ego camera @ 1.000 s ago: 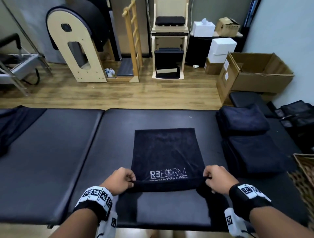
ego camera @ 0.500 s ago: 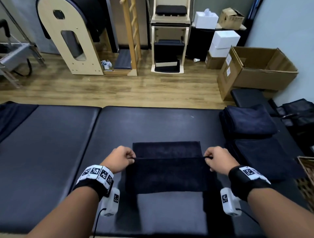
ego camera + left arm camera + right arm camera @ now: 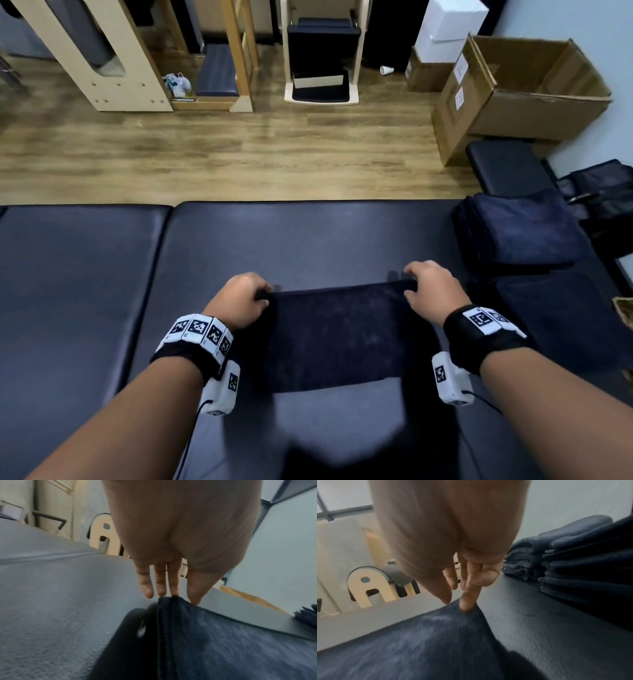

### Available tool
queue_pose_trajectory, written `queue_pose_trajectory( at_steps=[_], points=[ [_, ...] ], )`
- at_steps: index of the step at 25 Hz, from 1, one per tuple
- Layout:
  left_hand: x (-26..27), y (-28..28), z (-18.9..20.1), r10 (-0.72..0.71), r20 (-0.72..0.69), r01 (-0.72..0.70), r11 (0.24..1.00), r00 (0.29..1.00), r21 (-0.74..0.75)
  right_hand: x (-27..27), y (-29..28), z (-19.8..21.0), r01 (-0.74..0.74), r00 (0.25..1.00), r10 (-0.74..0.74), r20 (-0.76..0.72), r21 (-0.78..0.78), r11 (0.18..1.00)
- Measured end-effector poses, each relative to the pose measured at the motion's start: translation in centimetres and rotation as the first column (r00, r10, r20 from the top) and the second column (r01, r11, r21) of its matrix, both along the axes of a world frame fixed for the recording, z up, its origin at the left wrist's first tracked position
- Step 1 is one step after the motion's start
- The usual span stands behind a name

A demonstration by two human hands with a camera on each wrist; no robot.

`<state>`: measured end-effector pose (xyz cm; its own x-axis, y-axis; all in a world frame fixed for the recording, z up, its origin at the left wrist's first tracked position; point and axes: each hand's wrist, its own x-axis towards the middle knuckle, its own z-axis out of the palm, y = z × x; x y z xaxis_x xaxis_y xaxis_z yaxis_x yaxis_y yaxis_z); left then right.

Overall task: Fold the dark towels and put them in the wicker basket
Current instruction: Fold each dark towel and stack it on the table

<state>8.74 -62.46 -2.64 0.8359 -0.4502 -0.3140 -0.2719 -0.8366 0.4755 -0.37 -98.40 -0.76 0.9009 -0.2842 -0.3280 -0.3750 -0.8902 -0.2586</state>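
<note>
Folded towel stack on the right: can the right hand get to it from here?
Probably yes. The folded towel stack sits just right of the right hand with bare padded table between, but that hand pinches the towel corner and must let go first.

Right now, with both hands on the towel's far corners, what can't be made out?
- Wicker basket: head view's right edge cuts it off; contents unseen.
- Towel layers: one dark sheet in the head view; wrist views are motion-blurred.
- Left hand fingertips: curled under, hidden in the head view.
- Folded stack count: too dark to tell.
</note>
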Motion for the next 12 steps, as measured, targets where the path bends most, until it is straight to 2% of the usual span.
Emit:
queue_pose_trajectory(
  at_steps=[2,5,9,12],
  points=[
    [0.0,-0.7,-0.6,-0.117,-0.007,0.117,0.993,0.993,0.019,-0.7,0.8,-0.9,-0.042,0.997,0.044,-0.060,0.032,0.999],
    [-0.1,-1.1,-1.6,-0.163,0.011,0.161,0.979,0.986,0.125,-1.9,2.0,-2.1,-0.136,0.973,0.155,-0.170,0.117,0.984],
    [-1.6,-0.6,-1.9,-0.116,0.045,0.104,0.973,0.992,0.208,-3.2,3.0,-2.6,-0.171,0.978,0.181,-0.109,0.095,0.981],
    [-4.0,-0.3,-1.1,-0.143,0.021,0.131,0.946,0.989,0.297,-4.0,4.2,-2.1,-0.262,0.958,0.267,-0.109,0.053,0.964]
  ],
)
